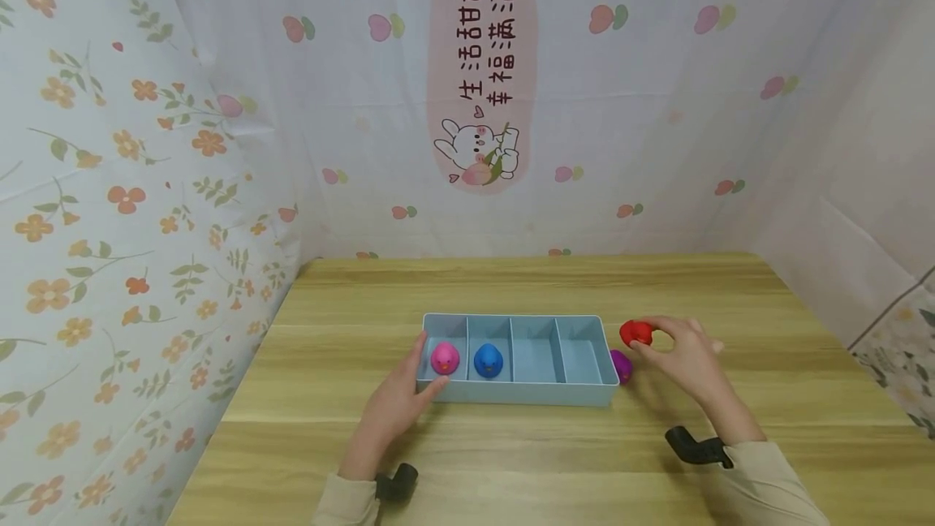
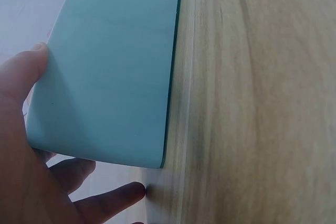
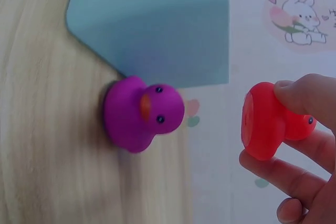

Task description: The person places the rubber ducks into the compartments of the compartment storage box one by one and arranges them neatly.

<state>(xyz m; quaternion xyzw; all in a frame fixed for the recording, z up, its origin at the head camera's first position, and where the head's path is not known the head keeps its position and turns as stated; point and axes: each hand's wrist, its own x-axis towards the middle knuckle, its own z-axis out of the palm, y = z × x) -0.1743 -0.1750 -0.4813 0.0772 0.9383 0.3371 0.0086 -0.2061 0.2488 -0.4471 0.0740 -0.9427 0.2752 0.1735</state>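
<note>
My right hand [image 1: 685, 357] pinches a red rubber duck [image 1: 633, 333] between thumb and fingers, raised off the table at the box's right end. In the right wrist view the red duck [image 3: 264, 123] is tipped, its flat base facing the box. Below it a purple rubber duck [image 3: 128, 114] sits on the table against the box's end wall. My left hand [image 1: 398, 398] grips the left end of a light blue divided box [image 1: 519, 393], thumb at the front rim and fingers along the end. A pink duck [image 1: 445, 358] and a blue duck [image 1: 488, 360] sit in its two left compartments.
The wooden table [image 1: 511, 461] lies under everything. A patterned cloth [image 1: 351, 104] hangs behind it, with floral cloth [image 1: 109, 266] along the left. Black wrist mounts [image 1: 398, 483] are strapped at both sleeves.
</note>
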